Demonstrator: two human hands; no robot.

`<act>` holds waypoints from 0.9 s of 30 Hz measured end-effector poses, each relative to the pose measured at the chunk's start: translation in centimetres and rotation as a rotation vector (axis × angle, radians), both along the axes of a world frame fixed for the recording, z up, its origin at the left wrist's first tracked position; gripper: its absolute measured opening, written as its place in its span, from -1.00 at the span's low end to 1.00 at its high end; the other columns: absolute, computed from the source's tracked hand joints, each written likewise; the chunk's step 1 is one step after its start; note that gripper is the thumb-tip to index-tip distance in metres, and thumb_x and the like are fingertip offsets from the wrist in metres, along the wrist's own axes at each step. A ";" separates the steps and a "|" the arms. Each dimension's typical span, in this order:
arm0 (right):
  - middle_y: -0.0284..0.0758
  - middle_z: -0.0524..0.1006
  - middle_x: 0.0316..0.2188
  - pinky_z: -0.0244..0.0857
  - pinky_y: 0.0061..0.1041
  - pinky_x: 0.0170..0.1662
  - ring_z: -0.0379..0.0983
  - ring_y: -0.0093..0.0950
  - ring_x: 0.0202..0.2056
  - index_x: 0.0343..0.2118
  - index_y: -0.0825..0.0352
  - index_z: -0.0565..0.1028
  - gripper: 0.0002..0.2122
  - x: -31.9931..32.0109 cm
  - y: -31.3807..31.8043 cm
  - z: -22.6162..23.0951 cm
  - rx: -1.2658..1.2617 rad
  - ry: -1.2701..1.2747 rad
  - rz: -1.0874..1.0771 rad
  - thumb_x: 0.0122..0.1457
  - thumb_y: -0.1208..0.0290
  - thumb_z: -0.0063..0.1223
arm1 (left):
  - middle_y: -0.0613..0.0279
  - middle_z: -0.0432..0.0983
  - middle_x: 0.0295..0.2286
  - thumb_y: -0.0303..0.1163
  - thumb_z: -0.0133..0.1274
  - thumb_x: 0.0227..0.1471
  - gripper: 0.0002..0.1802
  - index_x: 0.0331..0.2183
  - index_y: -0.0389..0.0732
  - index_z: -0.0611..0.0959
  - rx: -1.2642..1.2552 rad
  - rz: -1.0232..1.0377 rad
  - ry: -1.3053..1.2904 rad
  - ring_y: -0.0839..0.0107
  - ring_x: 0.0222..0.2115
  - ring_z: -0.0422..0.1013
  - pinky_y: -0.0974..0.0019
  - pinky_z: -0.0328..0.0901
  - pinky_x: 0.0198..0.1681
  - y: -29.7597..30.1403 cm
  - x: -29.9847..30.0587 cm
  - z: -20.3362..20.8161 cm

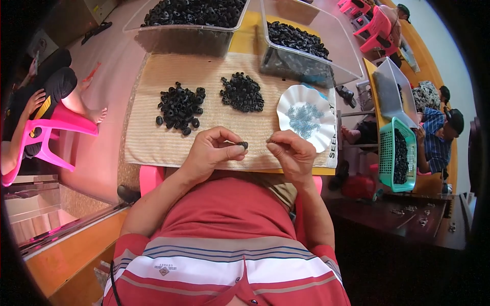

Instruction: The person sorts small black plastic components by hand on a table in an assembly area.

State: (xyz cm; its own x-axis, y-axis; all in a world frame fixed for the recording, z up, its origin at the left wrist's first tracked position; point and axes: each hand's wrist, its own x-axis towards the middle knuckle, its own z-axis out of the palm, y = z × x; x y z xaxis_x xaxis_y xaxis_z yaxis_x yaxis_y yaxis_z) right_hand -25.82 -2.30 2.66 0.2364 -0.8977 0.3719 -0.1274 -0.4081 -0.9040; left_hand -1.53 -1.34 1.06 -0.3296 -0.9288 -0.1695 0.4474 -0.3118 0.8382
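Note:
Over the near edge of a beige ribbed cloth (143, 117), my left hand (212, 150) pinches a small black plastic part (243, 145) between thumb and fingertips. Just to its right, my right hand (296, 153) has thumb and forefinger pressed together; what lies between them is too small to make out. The hands are a short gap apart. Beyond my left hand is a loose pile of black rounded parts (178, 106), and right of that a pile of smaller black parts (242, 93). A white wavy-rimmed dish (326, 127) holds many tiny silvery-blue pieces, close to my right hand.
Two clear plastic bins (191, 42) (293, 64) of black parts stand at the far side. On the left, a person sits on a pink stool (56, 130). At right, other people sit by a table with a green basket (386, 153) and another clear bin (403, 89).

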 end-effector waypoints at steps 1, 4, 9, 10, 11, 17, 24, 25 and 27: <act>-0.26 0.61 -0.28 0.39 -0.62 -0.19 0.53 -0.53 -0.25 -0.25 0.48 0.60 -0.86 0.5 0.1 0.0 0.002 -0.001 0.001 0.12 0.74 0.27 | 0.16 0.65 -0.34 -0.54 0.29 0.11 -0.83 -0.24 -0.33 0.65 0.017 -0.007 0.028 0.46 -0.33 0.59 0.39 0.53 -0.18 0.1 0.0 0.1; -0.24 0.61 -0.29 0.42 -0.58 -0.21 0.54 -0.51 -0.26 -0.26 0.47 0.61 -0.86 1.8 0.3 0.2 -0.002 0.049 0.077 0.12 0.73 0.29 | 0.17 0.66 -0.34 -0.54 0.29 0.12 -0.83 -0.23 -0.32 0.66 0.066 -0.035 0.055 0.46 -0.33 0.60 0.39 0.53 -0.18 0.2 0.1 0.4; -0.24 0.62 -0.30 0.40 -0.59 -0.24 0.54 -0.50 -0.29 -0.25 0.47 0.61 -0.85 2.6 0.4 -0.6 -0.038 0.022 0.095 0.11 0.71 0.30 | 0.20 0.66 -0.34 -0.53 0.28 0.13 -0.84 -0.23 -0.30 0.66 0.052 -0.051 0.061 0.47 -0.34 0.59 0.40 0.54 -0.19 0.2 0.2 0.2; -0.24 0.62 -0.31 0.40 -0.59 -0.24 0.54 -0.50 -0.30 -0.25 0.47 0.61 -0.85 2.7 0.4 -0.6 -0.059 0.022 0.096 0.11 0.70 0.30 | 0.20 0.66 -0.34 -0.53 0.28 0.13 -0.84 -0.23 -0.30 0.66 0.065 -0.059 0.067 0.48 -0.34 0.59 0.41 0.54 -0.20 0.2 0.3 0.2; -0.24 0.62 -0.31 0.40 -0.59 -0.24 0.54 -0.50 -0.30 -0.25 0.47 0.61 -0.85 2.7 0.4 -0.7 -0.057 0.022 0.097 0.11 0.70 0.30 | 0.20 0.66 -0.34 -0.53 0.28 0.13 -0.84 -0.23 -0.30 0.66 0.067 -0.058 0.068 0.48 -0.34 0.59 0.41 0.54 -0.20 0.2 0.3 0.2; -0.27 0.64 -0.37 0.41 -0.51 -0.24 0.57 -0.45 -0.32 -0.30 0.40 0.64 -0.89 3.1 1.0 -0.2 0.045 0.031 0.028 0.09 0.65 0.30 | 0.23 0.65 -0.35 -0.50 0.29 0.12 -0.83 -0.23 -0.28 0.66 0.089 -0.056 0.076 0.52 -0.34 0.58 0.45 0.54 -0.24 0.3 0.1 0.0; -0.28 0.64 -0.33 0.41 -0.57 -0.20 0.55 -0.53 -0.28 -0.26 0.46 0.63 -0.88 3.3 1.5 -0.4 0.149 -0.055 0.013 0.13 0.66 0.30 | 0.25 0.64 -0.37 -0.48 0.30 0.12 -0.83 -0.23 -0.26 0.66 0.069 -0.065 0.063 0.54 -0.35 0.57 0.44 0.55 -0.27 0.3 0.1 -0.2; -0.28 0.64 -0.32 0.41 -0.58 -0.18 0.54 -0.55 -0.27 -0.26 0.47 0.63 -0.88 3.3 1.6 -0.5 0.190 -0.064 0.015 0.14 0.67 0.30 | 0.26 0.64 -0.37 -0.48 0.30 0.12 -0.83 -0.23 -0.26 0.66 0.075 -0.065 0.059 0.55 -0.35 0.57 0.45 0.54 -0.28 0.4 0.1 -0.3; -0.28 0.64 -0.32 0.41 -0.59 -0.18 0.54 -0.55 -0.26 -0.25 0.47 0.63 -0.88 3.4 1.7 -0.7 0.214 -0.098 0.006 0.14 0.67 0.30 | 0.26 0.64 -0.37 -0.47 0.31 0.12 -0.83 -0.23 -0.26 0.66 0.073 -0.066 0.056 0.55 -0.36 0.57 0.45 0.54 -0.28 0.4 0.1 -0.4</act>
State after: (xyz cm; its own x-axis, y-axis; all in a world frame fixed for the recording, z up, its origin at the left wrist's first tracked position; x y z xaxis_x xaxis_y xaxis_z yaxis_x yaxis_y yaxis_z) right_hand -22.39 -0.60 1.92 0.2143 -0.9572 0.1947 -0.0325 -0.2062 -0.9780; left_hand -1.40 -0.97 0.68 -0.4008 -0.8903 -0.2160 0.4690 -0.4019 0.7865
